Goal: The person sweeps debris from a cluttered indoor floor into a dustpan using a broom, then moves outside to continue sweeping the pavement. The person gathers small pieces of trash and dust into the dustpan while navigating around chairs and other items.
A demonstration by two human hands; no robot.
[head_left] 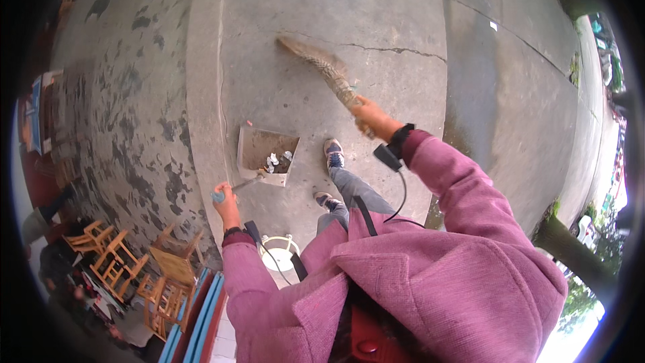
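Note:
My right hand (371,117) is closed round the handle end of a short straw broom (328,72). The broom slants up and to the left above the concrete, its bristle end slightly blurred. Lower left, the fingers of my left hand (227,205) are wrapped round the blue-tipped end of a dustpan's handle. The dustpan (254,148) lies on the ground left of my feet, its handle running from the hand to the pan's near side. Crumpled white scraps (273,160) and some dirt sit inside it. A small pinkish bit (249,123) lies just beyond the pan's far edge.
Behind my left forearm stands a round white-topped stool (279,253). Wooden chairs (164,275) and blue-slatted furniture (201,316) crowd the lower left. A crack (396,50) crosses the concrete ahead. Tree trunks (581,262) rise at the right, and a white scrap (493,26) lies far right.

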